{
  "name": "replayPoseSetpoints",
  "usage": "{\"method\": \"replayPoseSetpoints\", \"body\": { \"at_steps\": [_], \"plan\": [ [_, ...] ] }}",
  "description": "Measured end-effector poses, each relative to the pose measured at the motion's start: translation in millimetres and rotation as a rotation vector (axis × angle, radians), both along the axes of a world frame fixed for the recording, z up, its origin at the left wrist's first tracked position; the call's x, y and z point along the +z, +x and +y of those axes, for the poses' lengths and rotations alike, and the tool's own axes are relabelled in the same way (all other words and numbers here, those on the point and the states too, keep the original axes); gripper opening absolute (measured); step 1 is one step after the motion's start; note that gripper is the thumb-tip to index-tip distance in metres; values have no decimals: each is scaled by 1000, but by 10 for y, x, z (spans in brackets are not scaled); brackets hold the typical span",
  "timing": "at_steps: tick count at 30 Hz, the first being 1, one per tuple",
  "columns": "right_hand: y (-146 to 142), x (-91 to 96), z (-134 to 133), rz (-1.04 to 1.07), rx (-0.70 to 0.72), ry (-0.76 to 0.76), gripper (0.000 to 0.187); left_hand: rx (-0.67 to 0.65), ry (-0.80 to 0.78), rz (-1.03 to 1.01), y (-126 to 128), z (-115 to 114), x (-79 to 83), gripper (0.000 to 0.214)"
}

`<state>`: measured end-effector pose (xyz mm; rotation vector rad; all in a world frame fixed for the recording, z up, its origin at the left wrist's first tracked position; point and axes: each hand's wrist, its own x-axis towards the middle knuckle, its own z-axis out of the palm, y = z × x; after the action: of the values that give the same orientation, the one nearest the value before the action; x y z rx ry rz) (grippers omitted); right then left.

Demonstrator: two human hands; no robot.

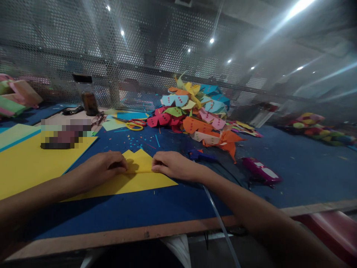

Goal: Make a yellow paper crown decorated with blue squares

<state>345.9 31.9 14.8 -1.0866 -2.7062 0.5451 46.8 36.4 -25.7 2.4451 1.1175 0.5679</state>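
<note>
A folded sheet of yellow paper point(139, 183) lies on the blue tabletop in front of me, two pointed peaks along its far side and a fold running across its middle. My left hand point(107, 163) pinches the left end of that fold, fingers curled. At the right end, my right hand point(167, 163) grips the same fold between thumb and fingers. Just beyond my right wrist rests a blue glue gun point(205, 155), and a clear glue stick point(220, 223) slants down past the table edge.
Colourful folded paper shapes point(195, 111) are heaped at the back centre. Scissors point(135, 124) lie near paper scraps. Large yellow sheets point(25, 167) cover the left side, with a jar point(89, 98) behind. A purple shiny packet point(260, 171) sits right. A metal mesh wall point(139, 44) stands behind.
</note>
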Motion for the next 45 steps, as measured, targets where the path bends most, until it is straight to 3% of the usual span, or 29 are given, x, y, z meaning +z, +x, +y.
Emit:
{"method": "replayPoseSetpoints", "body": {
  "at_steps": [12,19,28,38,45],
  "plan": [
    [5,-20,7,2,11,22,6,-53,108,30,-14,-22,-37,21],
    [-13,-2,-29,-52,5,72,6,-82,159,102,52,-108,100,28],
    [-14,-1,-39,-77,37,119,7,-181,374,217,41,-137,54,45],
    [-30,9,-73,-201,69,273,12,-272,443,314,106,-239,84,41],
    [-59,47,-172,-300,42,300,18,-238,443,383,122,-304,42,32]
  ]
}}
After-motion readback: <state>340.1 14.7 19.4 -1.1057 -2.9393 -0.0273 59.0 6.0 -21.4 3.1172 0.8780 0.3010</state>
